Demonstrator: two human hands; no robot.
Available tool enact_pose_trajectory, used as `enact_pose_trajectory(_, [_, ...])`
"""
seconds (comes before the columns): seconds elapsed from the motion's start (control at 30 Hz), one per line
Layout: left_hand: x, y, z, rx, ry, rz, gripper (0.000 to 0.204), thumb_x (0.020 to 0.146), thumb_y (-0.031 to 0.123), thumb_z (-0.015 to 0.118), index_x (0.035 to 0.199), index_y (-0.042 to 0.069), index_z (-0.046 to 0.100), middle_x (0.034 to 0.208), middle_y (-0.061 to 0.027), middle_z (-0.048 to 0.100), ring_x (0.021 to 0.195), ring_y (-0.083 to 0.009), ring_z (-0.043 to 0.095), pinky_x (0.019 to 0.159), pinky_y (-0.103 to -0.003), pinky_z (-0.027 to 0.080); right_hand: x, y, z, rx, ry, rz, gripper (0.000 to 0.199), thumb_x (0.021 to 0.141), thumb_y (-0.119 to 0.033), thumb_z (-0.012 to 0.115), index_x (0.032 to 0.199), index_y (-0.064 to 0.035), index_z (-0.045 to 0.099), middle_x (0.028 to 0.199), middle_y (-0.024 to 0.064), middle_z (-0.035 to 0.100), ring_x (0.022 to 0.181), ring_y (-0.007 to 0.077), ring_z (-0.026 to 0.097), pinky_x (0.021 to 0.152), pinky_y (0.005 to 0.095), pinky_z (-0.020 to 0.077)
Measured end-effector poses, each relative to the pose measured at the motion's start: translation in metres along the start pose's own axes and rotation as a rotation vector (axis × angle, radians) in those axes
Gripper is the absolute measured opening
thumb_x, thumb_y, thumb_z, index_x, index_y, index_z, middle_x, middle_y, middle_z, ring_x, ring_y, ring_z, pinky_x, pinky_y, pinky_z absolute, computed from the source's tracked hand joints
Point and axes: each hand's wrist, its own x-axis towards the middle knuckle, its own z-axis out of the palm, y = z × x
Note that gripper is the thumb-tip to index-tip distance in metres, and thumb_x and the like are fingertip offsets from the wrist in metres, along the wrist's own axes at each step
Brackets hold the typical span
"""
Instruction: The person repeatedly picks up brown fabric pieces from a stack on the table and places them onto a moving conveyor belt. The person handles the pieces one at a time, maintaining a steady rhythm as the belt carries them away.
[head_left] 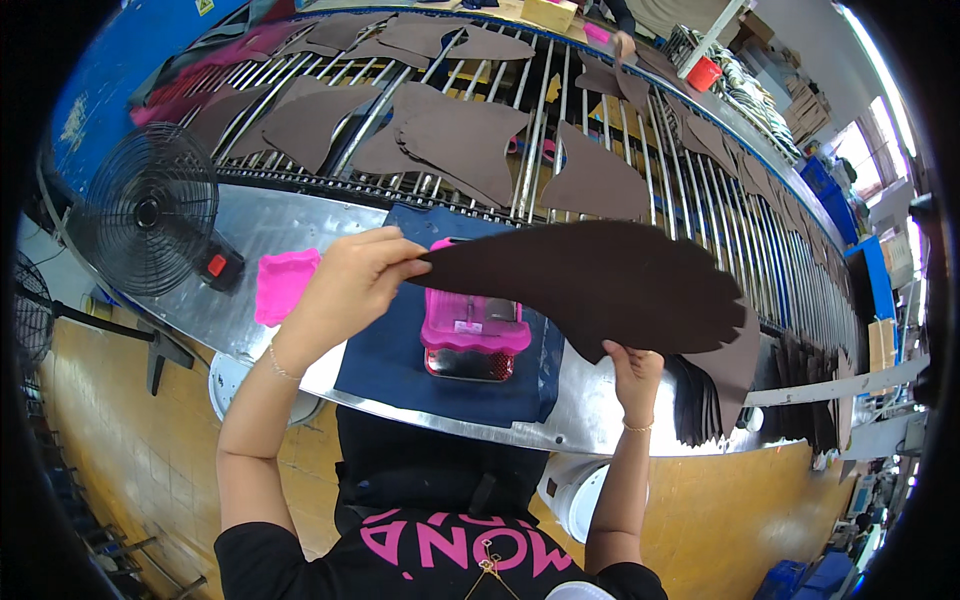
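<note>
A dark brown cut piece of sheet material, wide and wavy-edged at the right and narrow at the left, is held up above the bench. My left hand pinches its narrow left tip. At its lower right edge my right hand grips it between thumb and fingers. Below the piece, partly covered by it, a pink plastic container with a metallic base rests on a dark blue cloth. Left of the cloth lies a pink scalloped tray or lid.
A roller conveyor carrying several brown cut pieces runs behind the metal bench. A black fan stands at the left. Stacked dark pieces hang over the bench's right front edge. Across the conveyor, another person's hand shows.
</note>
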Motion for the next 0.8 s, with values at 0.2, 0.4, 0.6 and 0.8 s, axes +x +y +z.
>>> enact_pose_trajectory(0.2, [0.020,0.017,0.036,0.060,-0.100,0.200,0.011,0.076,0.007,0.071,0.083,0.000,0.069,0.075,-0.0078,0.056,0.067,-0.0237,0.055,0.060,-0.034,0.045,-0.012,0.005,-0.055,0.255,0.224,0.041,0.009,0.089,-0.005,0.065,0.095,0.0021,0.063,0.079,-0.0023,0.061,0.071,0.0034,0.048,0.065,0.0174,0.0391])
enact_pose_trajectory(0.4, [0.039,0.029,0.060,0.110,-0.172,0.322,0.011,0.075,0.013,0.073,0.078,0.003,0.069,0.086,-0.0071,0.053,0.083,-0.0249,0.052,0.072,-0.036,0.045,0.007,-0.015,-0.102,0.091,0.339,-0.051,0.021,0.094,-0.016,0.061,0.080,-0.0015,0.054,0.069,-0.0069,0.045,0.063,0.0025,0.034,0.056,0.0176,0.0266])
enact_pose_trajectory(0.6, [0.039,0.029,0.054,0.046,-0.089,0.334,0.021,0.077,0.011,0.073,0.098,0.007,0.071,0.101,-0.0085,0.055,0.095,-0.0254,0.052,0.083,-0.033,0.044,0.029,-0.004,-0.116,0.115,0.355,0.022,0.020,0.095,-0.017,0.060,0.100,0.0022,0.060,0.082,-0.0021,0.056,0.075,0.0047,0.047,0.069,0.0167,0.0373])
enact_pose_trajectory(0.8, [0.009,0.022,0.009,-0.017,0.020,0.084,0.028,0.081,0.013,0.071,0.107,0.004,0.068,0.100,-0.0084,0.055,0.096,-0.0232,0.054,0.086,-0.032,0.044,0.093,0.062,-0.116,0.251,0.363,0.136,0.028,0.095,-0.013,0.057,0.117,0.0054,0.058,0.104,0.0067,0.064,0.096,0.0103,0.056,0.087,0.0234,0.0429])
